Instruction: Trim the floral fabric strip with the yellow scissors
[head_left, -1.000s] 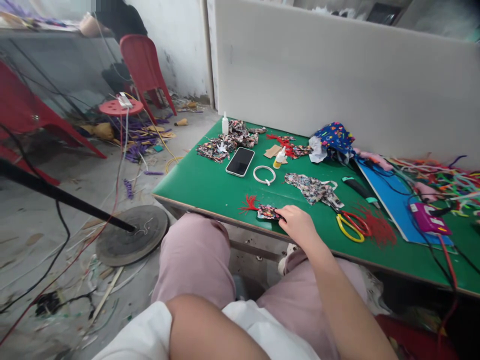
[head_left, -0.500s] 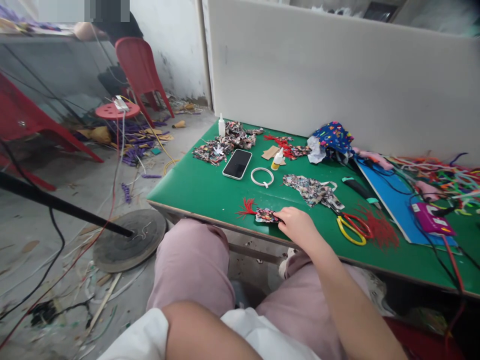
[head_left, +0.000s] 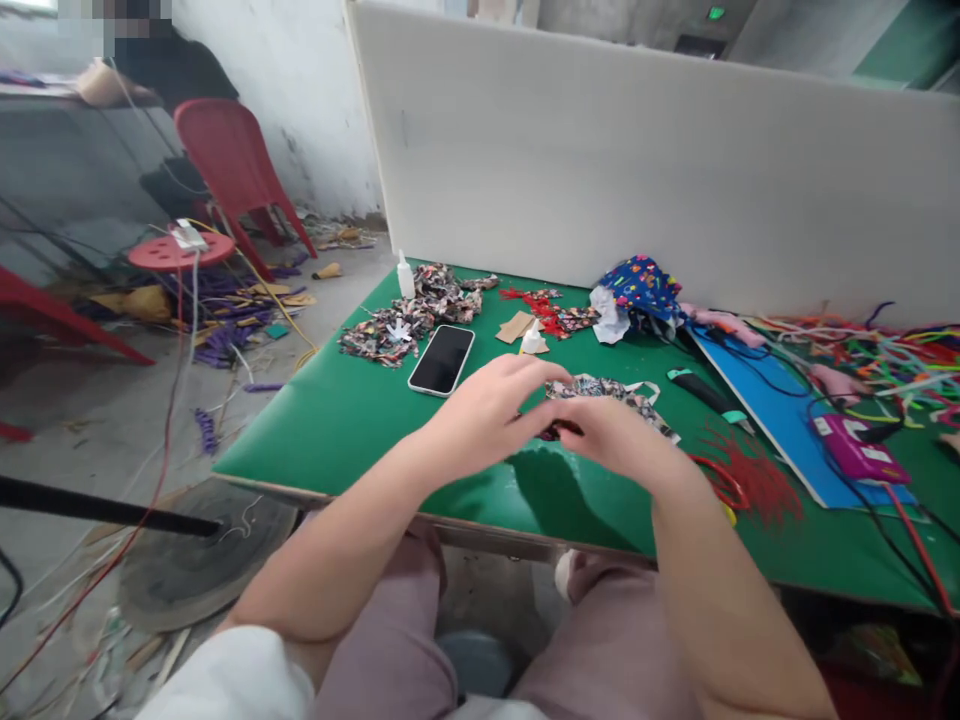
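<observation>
My left hand (head_left: 499,412) and my right hand (head_left: 619,432) meet above the green table, fingers curled toward each other. A dark sliver of a small patterned fabric piece (head_left: 559,431) shows between them, held in my right hand's pinch. Most of that piece and its red strands are hidden. What my left fingers hold is out of sight behind the hand. Just beyond the hands lies another patterned fabric strip (head_left: 611,390). A small white-capped bottle (head_left: 533,338) is partly covered by my left hand. My right forearm partly covers red-handled scissors (head_left: 724,482).
On the green table (head_left: 300,430) are a phone (head_left: 442,360), patterned scraps (head_left: 442,300), a white bottle (head_left: 406,276), a utility knife (head_left: 709,398), loose red strands (head_left: 757,475) and a blue board (head_left: 757,405). A pale partition (head_left: 600,150) stands behind. Someone sits at far left.
My left hand has come up from below to join the right above the table. The fabric piece has been lifted off the surface. The view has shifted; the white ring is now hidden.
</observation>
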